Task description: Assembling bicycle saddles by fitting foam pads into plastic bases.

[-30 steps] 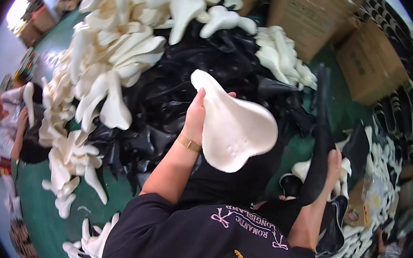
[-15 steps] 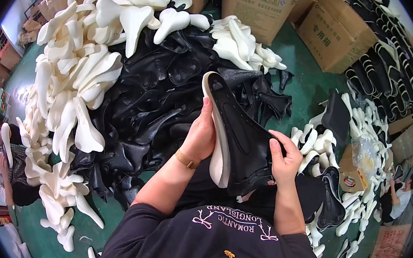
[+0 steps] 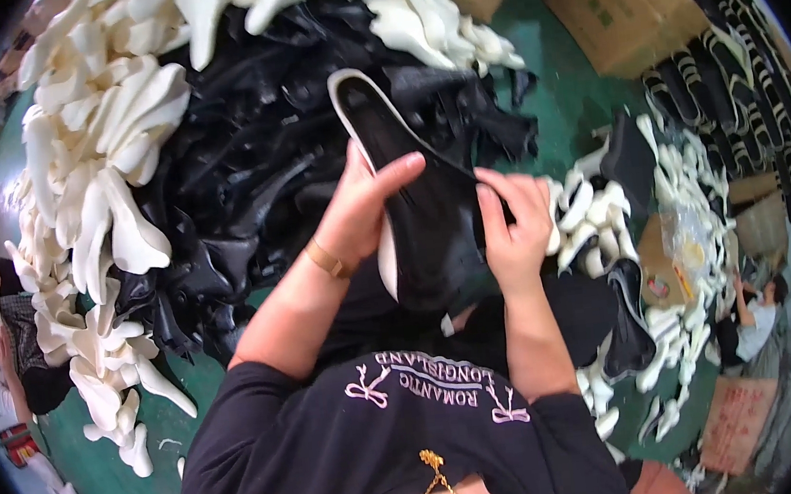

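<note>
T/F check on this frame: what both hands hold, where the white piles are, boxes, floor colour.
1. Both hands grip one piece: left hand, right hand, on the black-covered white shell. True.
2. The white shells are piled only on the person's right. False: a big pile lies on the left, smaller ones on the right.
3. Cardboard boxes stand at upper right. True.
4. The floor is red. False: it is green.

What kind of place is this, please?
Probably a small workshop for making padded seats. Piles of cream moulded shells and black covers lie on a green floor, beside cardboard boxes.
</note>
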Tool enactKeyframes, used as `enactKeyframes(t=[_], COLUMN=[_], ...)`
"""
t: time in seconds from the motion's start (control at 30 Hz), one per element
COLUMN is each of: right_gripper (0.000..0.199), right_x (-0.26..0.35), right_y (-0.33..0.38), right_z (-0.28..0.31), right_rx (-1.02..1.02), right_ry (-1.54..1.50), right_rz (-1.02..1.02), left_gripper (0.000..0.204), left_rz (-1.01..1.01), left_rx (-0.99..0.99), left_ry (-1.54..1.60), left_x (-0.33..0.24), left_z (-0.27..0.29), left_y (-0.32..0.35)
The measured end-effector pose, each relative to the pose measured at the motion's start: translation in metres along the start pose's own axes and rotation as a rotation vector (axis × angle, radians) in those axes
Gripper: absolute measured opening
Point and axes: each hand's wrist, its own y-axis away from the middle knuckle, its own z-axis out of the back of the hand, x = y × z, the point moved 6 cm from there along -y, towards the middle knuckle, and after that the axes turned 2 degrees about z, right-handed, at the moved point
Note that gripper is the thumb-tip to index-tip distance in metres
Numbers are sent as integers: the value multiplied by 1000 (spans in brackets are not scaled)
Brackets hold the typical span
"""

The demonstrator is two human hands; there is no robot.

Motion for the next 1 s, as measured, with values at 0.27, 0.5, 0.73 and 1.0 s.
enactKeyframes(t=[0.27,0.5,0.73,1.0], right_gripper=[16,17,28,79], right_x=[-11,-12,-33,-48], right_y=[-4,8,11,51], right_z=[-13,-19,-13,-46], right_rx=[-37,-66,-103,167], right_ry=[-24,-4,-8,-744], right_rz=[15,-12,-102,-549], left_gripper=[35,32,28,21], left_rz=[72,125,147,94], left_rx=[-31,-91,-135,-244], left_ry=[10,86,93,54], left_x=[5,14,17,-1], left_z=[13,22,32,37], left_y=[-12,-7,-11,-10])
